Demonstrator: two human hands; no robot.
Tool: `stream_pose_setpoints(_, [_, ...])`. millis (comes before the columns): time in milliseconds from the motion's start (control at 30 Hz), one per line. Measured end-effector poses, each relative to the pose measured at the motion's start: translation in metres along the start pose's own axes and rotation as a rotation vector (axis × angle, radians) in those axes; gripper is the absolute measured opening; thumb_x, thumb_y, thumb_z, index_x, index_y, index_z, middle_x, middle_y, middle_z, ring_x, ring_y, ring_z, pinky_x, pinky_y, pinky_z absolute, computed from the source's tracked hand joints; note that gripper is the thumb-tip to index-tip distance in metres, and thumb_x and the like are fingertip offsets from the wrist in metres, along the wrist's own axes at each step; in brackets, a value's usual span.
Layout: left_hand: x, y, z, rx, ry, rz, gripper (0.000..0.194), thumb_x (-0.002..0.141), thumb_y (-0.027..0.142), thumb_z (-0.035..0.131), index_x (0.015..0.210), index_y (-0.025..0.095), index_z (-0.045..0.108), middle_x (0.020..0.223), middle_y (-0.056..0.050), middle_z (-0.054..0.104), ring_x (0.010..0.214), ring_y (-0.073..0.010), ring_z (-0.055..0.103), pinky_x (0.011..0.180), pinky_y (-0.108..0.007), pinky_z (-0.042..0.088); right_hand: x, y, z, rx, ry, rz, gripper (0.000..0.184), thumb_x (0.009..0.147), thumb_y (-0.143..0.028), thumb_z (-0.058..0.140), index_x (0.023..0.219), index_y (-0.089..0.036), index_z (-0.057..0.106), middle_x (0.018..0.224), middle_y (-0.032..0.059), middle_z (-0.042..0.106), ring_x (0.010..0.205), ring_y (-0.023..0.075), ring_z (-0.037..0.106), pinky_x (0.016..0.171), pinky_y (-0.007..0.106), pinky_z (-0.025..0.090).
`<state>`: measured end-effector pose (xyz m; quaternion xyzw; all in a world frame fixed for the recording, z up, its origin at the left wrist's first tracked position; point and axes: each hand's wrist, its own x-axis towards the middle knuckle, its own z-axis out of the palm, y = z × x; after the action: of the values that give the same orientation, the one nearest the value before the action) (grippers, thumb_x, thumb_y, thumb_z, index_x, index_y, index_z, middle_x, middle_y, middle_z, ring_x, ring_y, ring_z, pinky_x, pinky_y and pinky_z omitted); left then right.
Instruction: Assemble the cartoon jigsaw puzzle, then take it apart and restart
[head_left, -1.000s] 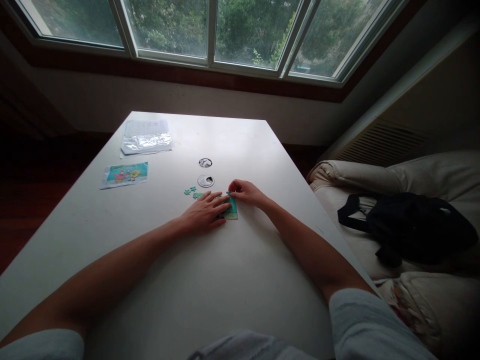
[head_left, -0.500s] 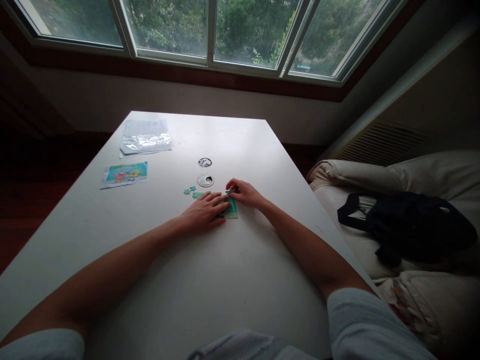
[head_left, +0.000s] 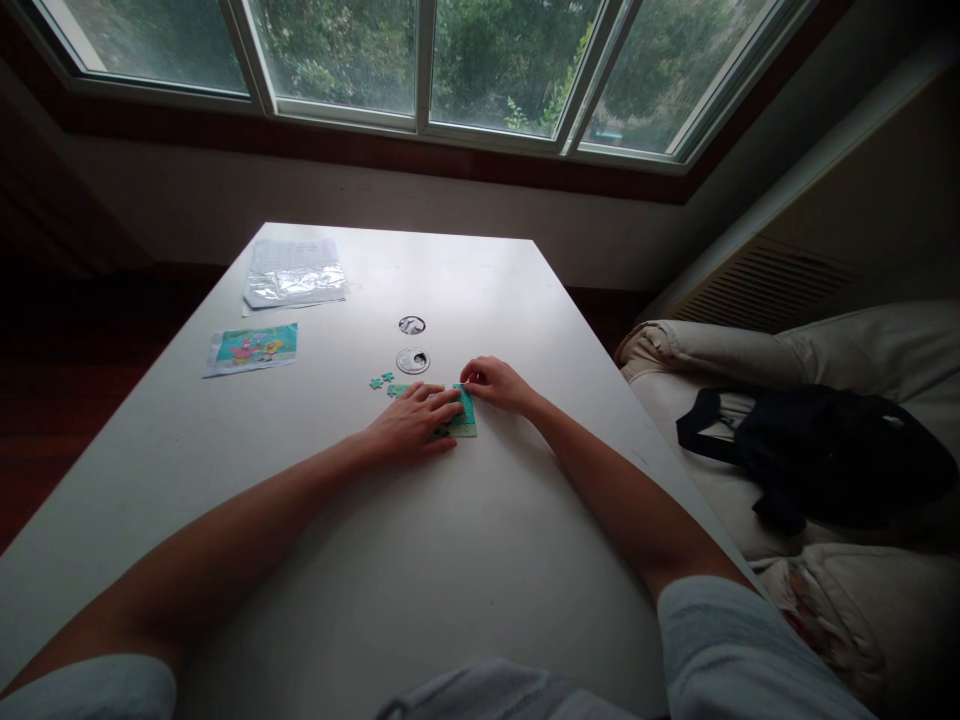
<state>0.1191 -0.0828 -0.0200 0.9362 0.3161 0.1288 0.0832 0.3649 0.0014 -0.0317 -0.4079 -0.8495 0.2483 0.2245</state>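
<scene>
The left hand (head_left: 411, 425) lies palm down on the partly assembled jigsaw puzzle (head_left: 466, 416), its fingers extended and slightly parted, covering the middle of it; a green strip of the puzzle shows beyond the knuckles and its teal right-hand section shows past the fingertips. The right hand (head_left: 496, 385) is curled at the puzzle's far right corner, with the fingers bent and the fingertips drawn down onto the teal edge. Whether a piece is pinched between its thumb and forefinger cannot be told, since the fingers hide the spot. The puzzle sits on the white desk (head_left: 480, 570), between the two hands and just on the near side of a round fitting (head_left: 412, 361) in the top. Two loose pieces (head_left: 376, 383) lie near the puzzle's far left end, and a printed picture sheet (head_left: 259, 349) lies well apart to the left. Compared with half a second ago, the small teal bit that stood out at the right hand's fingertips no longer shows separately, and the corner there looks more even; the left hand and the loose pieces have kept their places.
</scene>
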Motion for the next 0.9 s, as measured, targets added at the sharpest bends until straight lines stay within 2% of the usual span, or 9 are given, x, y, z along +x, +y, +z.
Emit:
stream_pose_setpoints(200, [0.002, 0.005, -0.001, 0.005, -0.005, -0.02, 0.051, 0.096, 0.053, 0.056, 0.14, 0.025, 0.052, 0.154, -0.008, 0.048, 0.136, -0.0326, 0.043, 0.117, -0.05, 0.031, -0.002, -0.003, 0.0, -0.018, -0.008, -0.041, 0.013, 0.087, -0.015, 0.066, 0.09, -0.022, 0.076, 0.084, 0.0029, 0.064, 0.081, 0.0161, 0.057, 0.079, 0.029, 0.044])
stream_pose_setpoints(400, [0.002, 0.005, 0.005, 0.029, 0.009, -0.032, 0.056, 0.098, 0.054, 0.052, 0.145, 0.023, 0.049, 0.154, -0.011, 0.047, 0.14, -0.0329, 0.04, 0.12, -0.052, 0.025, -0.002, -0.001, -0.004, -0.016, 0.001, -0.088, 0.018, 0.086, -0.011, 0.064, 0.088, -0.022, 0.078, 0.085, 0.004, 0.067, 0.083, 0.0171, 0.057, 0.078, 0.029, 0.045])
stream_pose_setpoints(567, [0.002, 0.003, 0.007, 0.026, 0.009, -0.02, 0.058, 0.1, 0.055, 0.049, 0.148, 0.023, 0.047, 0.156, -0.011, 0.045, 0.141, -0.0334, 0.039, 0.12, -0.053, 0.025, -0.004, 0.002, -0.017, -0.018, -0.066, -0.214, 0.021, 0.091, -0.019, 0.062, 0.099, -0.026, 0.081, 0.092, 0.0059, 0.068, 0.085, 0.0188, 0.06, 0.081, 0.032, 0.049])
stream_pose_setpoints(700, [0.003, 0.002, 0.005, 0.025, 0.032, -0.017, 0.05, 0.1, 0.049, 0.051, 0.144, 0.024, 0.052, 0.151, -0.011, 0.05, 0.136, -0.0323, 0.044, 0.117, -0.052, 0.032, -0.006, 0.002, -0.02, -0.109, -0.099, -0.269, 0.021, 0.093, -0.027, 0.064, 0.106, -0.028, 0.08, 0.096, 0.0073, 0.069, 0.09, 0.0209, 0.06, 0.085, 0.035, 0.049])
stream_pose_setpoints(833, [0.001, 0.0, 0.003, 0.029, 0.062, -0.033, 0.037, 0.101, 0.039, 0.049, 0.133, 0.025, 0.061, 0.135, -0.01, 0.061, 0.124, -0.0288, 0.054, 0.109, -0.047, 0.042, -0.008, 0.001, -0.014, -0.176, -0.039, -0.244, 0.019, 0.093, -0.032, 0.066, 0.106, -0.027, 0.079, 0.095, 0.0074, 0.068, 0.09, 0.0218, 0.059, 0.084, 0.035, 0.049])
stream_pose_setpoints(900, [-0.001, -0.003, 0.002, 0.015, 0.067, -0.027, 0.036, 0.1, 0.037, 0.049, 0.132, 0.026, 0.063, 0.133, -0.009, 0.062, 0.123, -0.0283, 0.055, 0.108, -0.047, 0.043, -0.009, 0.001, -0.01, -0.198, -0.01, -0.244, 0.019, 0.092, -0.034, 0.067, 0.107, -0.027, 0.078, 0.097, 0.0078, 0.068, 0.092, 0.0224, 0.058, 0.085, 0.036, 0.049])
